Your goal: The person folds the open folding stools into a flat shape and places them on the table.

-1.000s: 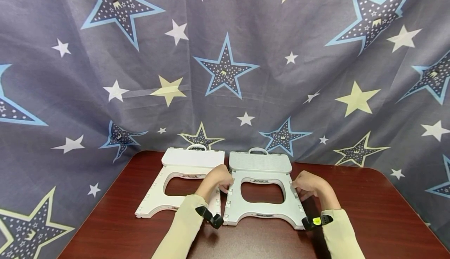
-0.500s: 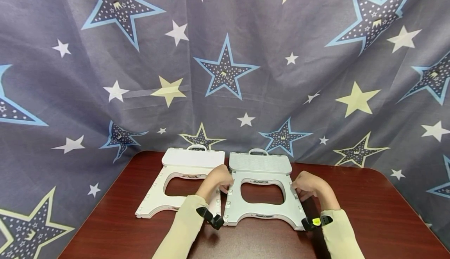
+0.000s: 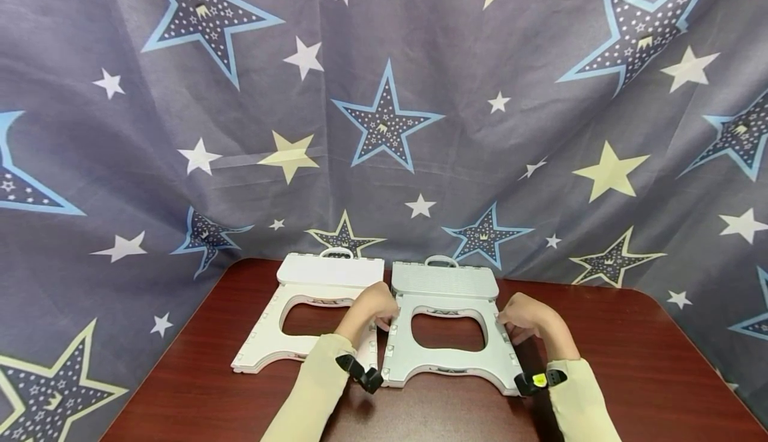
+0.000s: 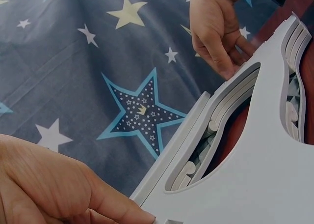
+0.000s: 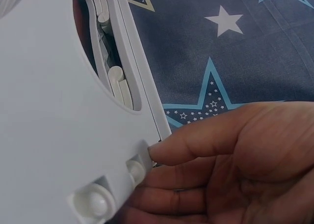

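Two folding step stools lie folded flat side by side. My left hand (image 3: 375,302) and right hand (image 3: 525,312) grip the pale grey folding stool (image 3: 444,281) by its opposite long sides. In the left wrist view, my left thumb (image 4: 125,207) lies along the edge of the stool (image 4: 235,180), and the other hand (image 4: 213,30) is at the far edge. In the right wrist view, my right thumb (image 5: 196,138) presses the side near round hinge pins (image 5: 95,202), with fingers curled beneath. The white folding stool (image 3: 330,270) lies to the left, partly behind my left forearm.
The stools are on a dark red-brown wooden table (image 3: 648,362) with rounded back corners. A grey-blue curtain (image 3: 384,195) with stars hangs right behind the table's back edge. Each stool has a carry handle (image 3: 441,260) at its far end.
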### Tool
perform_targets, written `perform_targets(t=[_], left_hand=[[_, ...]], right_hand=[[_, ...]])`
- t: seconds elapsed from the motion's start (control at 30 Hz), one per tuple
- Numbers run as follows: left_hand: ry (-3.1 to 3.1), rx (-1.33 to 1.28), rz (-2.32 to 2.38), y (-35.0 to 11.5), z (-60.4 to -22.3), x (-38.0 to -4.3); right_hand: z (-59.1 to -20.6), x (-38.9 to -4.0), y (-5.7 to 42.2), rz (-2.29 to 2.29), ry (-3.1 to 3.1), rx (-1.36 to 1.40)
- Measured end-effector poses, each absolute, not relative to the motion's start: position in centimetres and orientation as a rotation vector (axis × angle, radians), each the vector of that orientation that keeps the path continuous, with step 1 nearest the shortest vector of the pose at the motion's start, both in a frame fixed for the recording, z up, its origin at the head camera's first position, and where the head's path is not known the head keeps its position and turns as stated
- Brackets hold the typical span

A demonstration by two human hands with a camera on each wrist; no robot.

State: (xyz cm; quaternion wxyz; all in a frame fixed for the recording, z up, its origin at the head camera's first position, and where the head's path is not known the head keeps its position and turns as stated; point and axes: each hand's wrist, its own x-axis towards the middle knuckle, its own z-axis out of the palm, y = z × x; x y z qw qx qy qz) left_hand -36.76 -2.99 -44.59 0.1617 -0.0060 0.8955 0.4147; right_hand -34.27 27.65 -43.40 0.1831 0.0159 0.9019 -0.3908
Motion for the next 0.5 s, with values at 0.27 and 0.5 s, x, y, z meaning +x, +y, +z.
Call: perform_targets(t=[0.27,0.5], left_hand=[[2.577,-0.006,1.155,-3.07,-44.62,-36.92],[2.564,0.007,1.124,-3.23,-44.3,-36.88]], right_hand=[[-43.47,-34.33,27.82,-1.111,2.54,0.05],[-43.54,-34.21,28.1,-1.129,2.522,0.026]])
